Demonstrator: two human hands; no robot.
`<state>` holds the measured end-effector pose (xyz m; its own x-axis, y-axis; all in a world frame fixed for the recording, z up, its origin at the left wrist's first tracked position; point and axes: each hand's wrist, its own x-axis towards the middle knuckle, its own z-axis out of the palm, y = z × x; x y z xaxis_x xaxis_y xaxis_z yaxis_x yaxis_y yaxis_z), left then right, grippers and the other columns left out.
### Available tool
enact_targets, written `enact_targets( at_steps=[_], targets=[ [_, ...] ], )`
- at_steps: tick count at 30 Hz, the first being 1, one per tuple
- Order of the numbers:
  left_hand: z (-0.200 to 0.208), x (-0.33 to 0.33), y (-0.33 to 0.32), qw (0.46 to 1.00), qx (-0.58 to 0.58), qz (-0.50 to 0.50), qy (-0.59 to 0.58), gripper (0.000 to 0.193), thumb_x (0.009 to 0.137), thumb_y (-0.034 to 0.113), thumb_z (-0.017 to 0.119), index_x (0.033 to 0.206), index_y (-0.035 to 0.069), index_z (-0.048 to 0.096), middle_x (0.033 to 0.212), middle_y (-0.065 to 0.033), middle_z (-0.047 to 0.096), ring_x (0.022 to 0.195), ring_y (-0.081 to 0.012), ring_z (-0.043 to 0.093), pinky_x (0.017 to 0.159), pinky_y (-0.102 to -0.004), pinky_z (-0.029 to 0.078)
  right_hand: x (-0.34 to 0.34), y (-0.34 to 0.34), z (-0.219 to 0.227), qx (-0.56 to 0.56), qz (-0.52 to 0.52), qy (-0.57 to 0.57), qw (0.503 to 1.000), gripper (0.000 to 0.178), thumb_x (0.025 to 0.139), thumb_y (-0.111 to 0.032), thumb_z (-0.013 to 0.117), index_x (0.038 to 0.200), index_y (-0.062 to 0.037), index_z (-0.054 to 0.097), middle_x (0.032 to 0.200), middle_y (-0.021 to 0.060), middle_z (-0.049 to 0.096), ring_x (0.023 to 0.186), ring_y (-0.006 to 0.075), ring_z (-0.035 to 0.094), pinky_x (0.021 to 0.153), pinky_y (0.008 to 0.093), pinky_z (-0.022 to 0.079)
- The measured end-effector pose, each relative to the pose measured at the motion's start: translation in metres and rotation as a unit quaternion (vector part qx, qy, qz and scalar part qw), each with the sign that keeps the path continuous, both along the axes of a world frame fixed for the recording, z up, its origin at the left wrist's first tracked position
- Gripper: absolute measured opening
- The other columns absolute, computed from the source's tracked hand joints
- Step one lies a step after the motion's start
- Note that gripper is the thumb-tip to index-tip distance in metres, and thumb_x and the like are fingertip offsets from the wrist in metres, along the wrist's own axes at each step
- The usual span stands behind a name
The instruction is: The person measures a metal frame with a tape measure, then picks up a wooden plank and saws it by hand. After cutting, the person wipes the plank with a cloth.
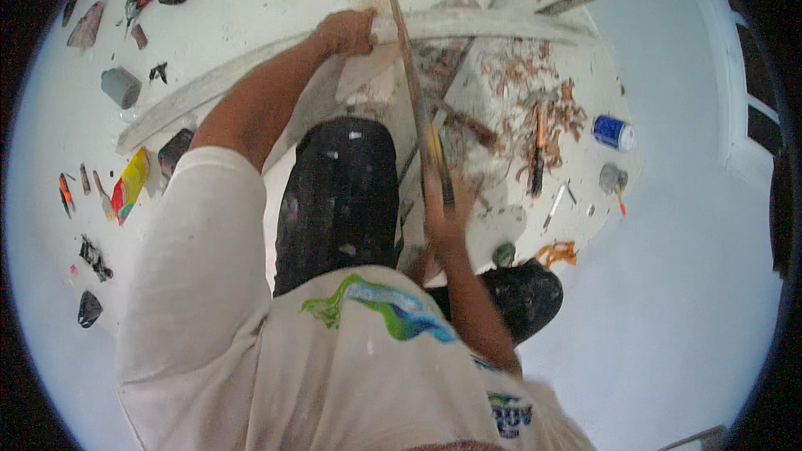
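1. Crossing the pale board (501, 24): handsaw (419, 108), long axis roughly square to the board's.
2. Left hand (349, 32): closed over the board, just beside the blade (409, 69); nearer to board than right.
3. Right hand (447, 215): wrapped round the handsaw's handle (435, 152), near side of board; board lies ahead.
4. Labels: shirt (334, 376), near side of board, has printed lettering; blue can (612, 133), near side of board's right end, has markings too small to read.

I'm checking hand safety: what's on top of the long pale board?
The left hand grips the board; the saw blade crosses over it. The surface beneath is hidden.
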<state>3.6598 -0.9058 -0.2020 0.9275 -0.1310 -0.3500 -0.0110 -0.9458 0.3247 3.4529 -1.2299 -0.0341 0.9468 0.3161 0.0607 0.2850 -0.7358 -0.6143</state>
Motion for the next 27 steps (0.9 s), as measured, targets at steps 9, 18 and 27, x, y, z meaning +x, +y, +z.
enact_targets(
  at_steps=[9, 18, 27],
  targets=[
    [0.023, 0.019, -0.022, 0.999, 0.002, -0.031, 0.038, 0.076, 0.088, 0.035, 0.073, 0.15, 0.0, 0.047, 0.119, -0.0264, 0.072, 0.113, -0.0441, 0.069, 0.098, -0.0541, 0.056, 0.116, 0.058, -0.034, 0.1, -0.118, 0.218, 0.964, 0.036, 0.1, -0.021, 0.066, 0.132, -0.0042, 0.066, 0.11, 0.0252, 0.069, 0.103, 0.0374, 0.071, 0.086, 0.0476, 0.058],
    [0.019, 0.022, -0.012, 0.999, -0.04, -0.028, 0.023, 0.074, 0.087, 0.032, 0.07, 0.149, -0.001, 0.047, 0.116, -0.0294, 0.072, 0.111, -0.0449, 0.07, 0.096, -0.0552, 0.056, -0.025, -0.035, -0.023, 0.121, -0.095, 0.138, 0.978, 0.036, 0.103, -0.027, 0.062, 0.124, 0.0013, 0.068, 0.104, 0.0189, 0.073, 0.089, 0.0296, 0.071, 0.082, 0.041, 0.055],
    [0.018, 0.016, -0.003, 0.998, -0.026, -0.005, 0.05, 0.074, 0.084, 0.03, 0.077, 0.146, -0.001, 0.049, 0.116, -0.025, 0.073, 0.111, -0.0409, 0.071, 0.095, -0.0508, 0.058, -0.035, -0.025, -0.01, 0.145, -0.076, 0.148, 0.975, 0.037, 0.105, -0.027, 0.06, 0.121, 0.0046, 0.068, 0.101, 0.0188, 0.071, 0.096, 0.0258, 0.069, 0.087, 0.0398, 0.052]
  ],
)
